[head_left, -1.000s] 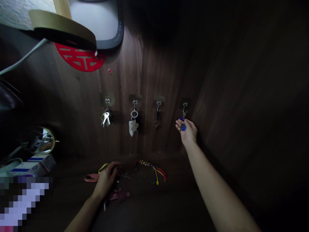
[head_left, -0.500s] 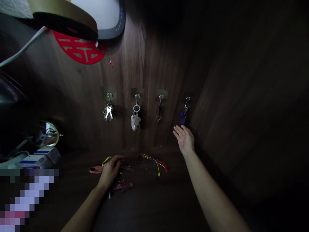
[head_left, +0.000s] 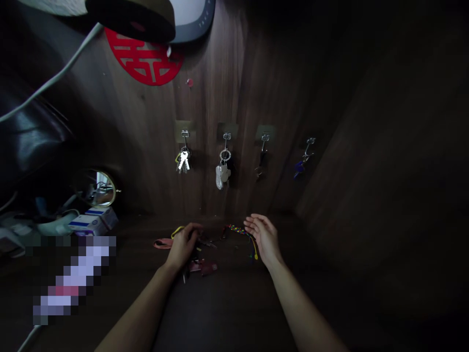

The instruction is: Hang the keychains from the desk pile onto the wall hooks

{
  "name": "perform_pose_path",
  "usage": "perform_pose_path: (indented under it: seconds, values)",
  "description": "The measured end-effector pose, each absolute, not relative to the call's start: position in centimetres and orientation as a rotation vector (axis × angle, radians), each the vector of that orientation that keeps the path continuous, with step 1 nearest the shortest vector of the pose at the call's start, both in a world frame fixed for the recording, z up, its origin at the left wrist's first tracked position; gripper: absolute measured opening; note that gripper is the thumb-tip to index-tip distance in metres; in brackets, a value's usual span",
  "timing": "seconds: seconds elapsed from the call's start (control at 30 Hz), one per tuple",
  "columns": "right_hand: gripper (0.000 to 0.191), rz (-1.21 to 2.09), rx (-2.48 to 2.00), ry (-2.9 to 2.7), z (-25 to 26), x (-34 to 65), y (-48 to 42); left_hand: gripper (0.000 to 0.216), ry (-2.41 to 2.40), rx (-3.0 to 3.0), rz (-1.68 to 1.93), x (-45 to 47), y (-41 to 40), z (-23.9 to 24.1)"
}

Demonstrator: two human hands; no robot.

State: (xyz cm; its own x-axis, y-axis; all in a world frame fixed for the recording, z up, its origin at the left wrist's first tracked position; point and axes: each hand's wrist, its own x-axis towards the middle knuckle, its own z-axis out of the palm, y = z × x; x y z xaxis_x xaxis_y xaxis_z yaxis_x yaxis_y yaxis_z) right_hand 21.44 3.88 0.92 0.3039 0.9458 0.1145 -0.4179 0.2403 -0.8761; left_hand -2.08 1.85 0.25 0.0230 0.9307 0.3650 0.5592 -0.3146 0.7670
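Note:
My left hand [head_left: 182,247] rests on the dark surface over a small pile of keys [head_left: 208,243], fingers loosely extended and partly hidden. Around it lie a pinkish strap [head_left: 163,243], a yellow loop [head_left: 177,231] and a dark red item [head_left: 203,266] that looks like a key holder. My right hand [head_left: 266,239], palm turned inward and fingers apart, is beside a braided multicoloured cord [head_left: 235,228], covering part of its tassels. On wall hooks hang silver keys [head_left: 183,160], a ring with pale tags [head_left: 223,174], a dark strap with a ring [head_left: 261,159] and a blue key [head_left: 299,168].
A round gold-rimmed mirror [head_left: 104,189] and white-and-blue boxes [head_left: 91,222] stand at the left. Above hang a red paper-cut ornament [head_left: 152,66] and a white cable [head_left: 54,78]. A pink pushpin [head_left: 189,82] sticks in the wooden wall.
My right hand has come down and left from below the blue key to the braided cord. My left hand stays over the pile. The view has shifted, so everything appears farther right.

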Motion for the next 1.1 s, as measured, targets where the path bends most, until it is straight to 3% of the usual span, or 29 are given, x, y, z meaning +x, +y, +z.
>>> perform_pose_path:
  seconds: [0.17, 0.3, 0.57, 1.1]
  values:
    - [0.024, 0.984, -0.952, -1.103, -0.9, 19.0, 2.8, 0.026, 1.579, 1.873, 1.234, -3.2, 2.0, 0.5]
    - [0.013, 0.771, -0.974, -1.563, -1.4, 17.8, 1.7, 0.028, 1.65, 1.863, 1.237, -4.4, 2.4, 0.5]
    - [0.036, 0.247, -0.933, -2.258, -0.8, 16.6, 0.2, 0.027, 1.835, 1.881, 1.156, -6.3, 2.8, 0.6]
    - [0.027, 0.075, -1.079, -2.267, -1.8, 17.6, 1.1, 0.023, 1.8, 2.003, 0.981, -7.0, 3.1, -0.1]
